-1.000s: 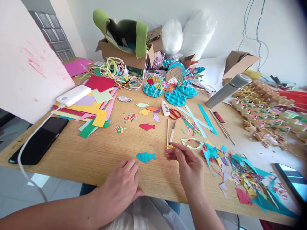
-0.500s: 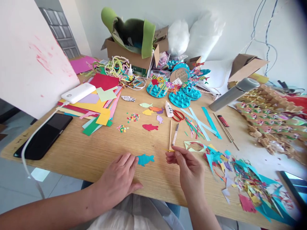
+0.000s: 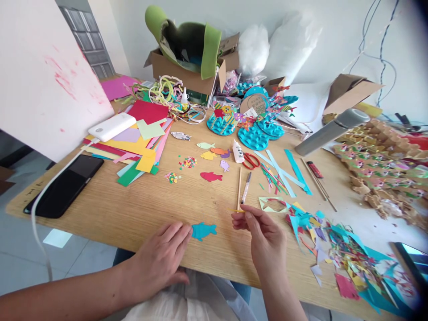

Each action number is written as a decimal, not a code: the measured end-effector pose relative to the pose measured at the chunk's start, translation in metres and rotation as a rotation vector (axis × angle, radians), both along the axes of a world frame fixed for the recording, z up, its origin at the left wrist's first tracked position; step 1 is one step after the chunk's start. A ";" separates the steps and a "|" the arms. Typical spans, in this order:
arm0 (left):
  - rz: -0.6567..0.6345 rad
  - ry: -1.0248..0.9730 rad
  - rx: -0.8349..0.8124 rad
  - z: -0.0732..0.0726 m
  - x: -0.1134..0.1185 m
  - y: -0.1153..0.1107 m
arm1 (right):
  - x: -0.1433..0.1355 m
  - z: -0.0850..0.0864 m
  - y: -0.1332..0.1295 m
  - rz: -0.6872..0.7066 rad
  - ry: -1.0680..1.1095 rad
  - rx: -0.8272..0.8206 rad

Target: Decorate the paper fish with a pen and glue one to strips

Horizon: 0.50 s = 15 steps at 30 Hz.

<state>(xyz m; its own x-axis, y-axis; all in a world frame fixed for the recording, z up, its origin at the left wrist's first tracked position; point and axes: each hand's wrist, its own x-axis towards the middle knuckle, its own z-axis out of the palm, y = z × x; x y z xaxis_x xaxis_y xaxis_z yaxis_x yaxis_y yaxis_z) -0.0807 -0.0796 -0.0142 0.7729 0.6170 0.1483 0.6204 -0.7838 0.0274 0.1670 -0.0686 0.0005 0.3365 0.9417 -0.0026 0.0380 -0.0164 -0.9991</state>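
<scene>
My left hand [image 3: 163,256] lies palm down near the table's front edge, fingers stretched out flat. Its fingertips rest at the head end of a blue paper fish [image 3: 204,231], whose body and tail show. A thin yellow paper strip [image 3: 236,211] is pinched between thumb and fingers of my right hand [image 3: 266,238], just above the table to the right of the fish. Beyond that hand lie a wooden stick [image 3: 240,185] and a pen [image 3: 246,187]. Farther back are a red paper fish [image 3: 211,176] and two small heaps of paper bits, one of them a confetti heap [image 3: 188,162].
A glue bottle [image 3: 238,151] stands beside red scissors [image 3: 251,161]. Coloured paper sheets [image 3: 147,111], a power bank [image 3: 112,126] and a phone [image 3: 63,187] are on the left. Paper scraps [image 3: 347,249] spread at right, below a grey flask [image 3: 332,132].
The view has shifted slightly. My left thumb has drawn back toward the table's front edge. The right hand keeps its pinch on the yellow strip.
</scene>
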 end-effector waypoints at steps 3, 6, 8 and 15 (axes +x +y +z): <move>-0.065 -0.066 0.086 -0.006 -0.007 -0.008 | -0.001 0.002 0.000 -0.002 0.005 0.002; -0.153 -0.230 0.164 -0.013 -0.012 -0.016 | -0.002 0.004 0.001 -0.001 0.009 0.001; -0.183 -0.303 0.140 -0.016 -0.014 -0.019 | -0.003 0.004 0.001 -0.001 0.011 0.000; -0.169 -0.463 -0.083 -0.003 -0.009 -0.015 | -0.001 0.005 0.001 0.003 0.049 0.006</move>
